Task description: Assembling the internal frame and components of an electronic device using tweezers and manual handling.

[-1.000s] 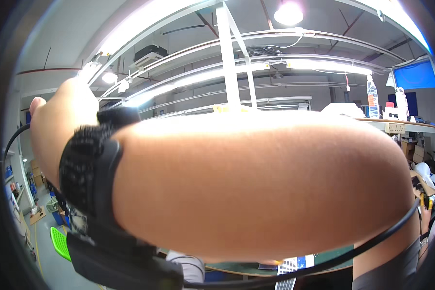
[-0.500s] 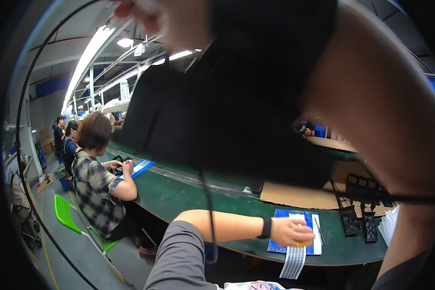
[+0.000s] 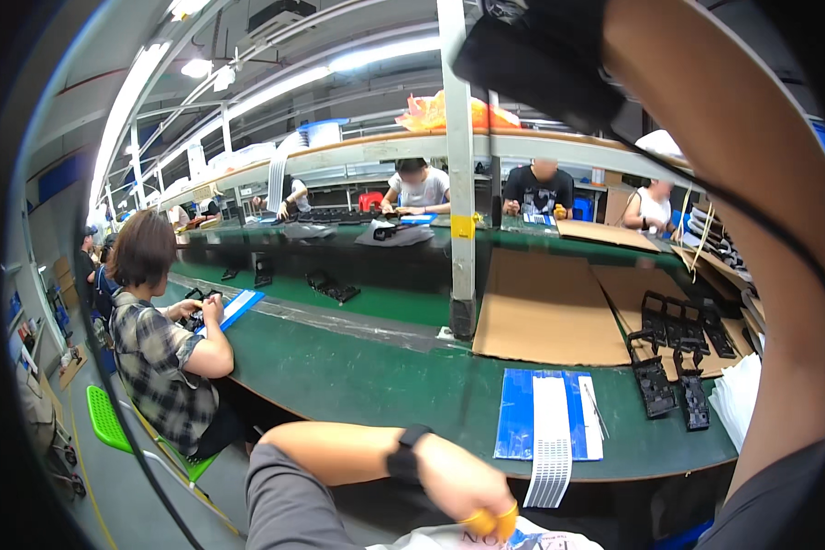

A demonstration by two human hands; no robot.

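Observation:
My left hand (image 3: 467,481) hangs low in front of my white shirt, just off the table's near edge. Yellow covers (image 3: 492,522) sit on its fingertips, and the fingers are curled together; what they hold, if anything, is hidden. A black band circles that wrist. My right forearm (image 3: 742,110) rises along the right side to the top, with a black device (image 3: 541,64) on a cable beside the wrist; the right hand itself is out of sight. On the table before me lies a blue board (image 3: 515,412) carrying a white label strip (image 3: 550,472) that hangs over the edge, with thin tweezers (image 3: 596,408).
Black plastic parts (image 3: 655,385) lie right of the board, some on cardboard sheets (image 3: 545,307), beside white sheets (image 3: 738,399). A white post (image 3: 463,183) stands ahead. A person in a checked shirt (image 3: 160,339) works at my left; several others sit across the green table (image 3: 339,367).
My left hand has left the blue board and come down toward my shirt. The right arm and black device have moved up and right, uncovering the far side of the table.

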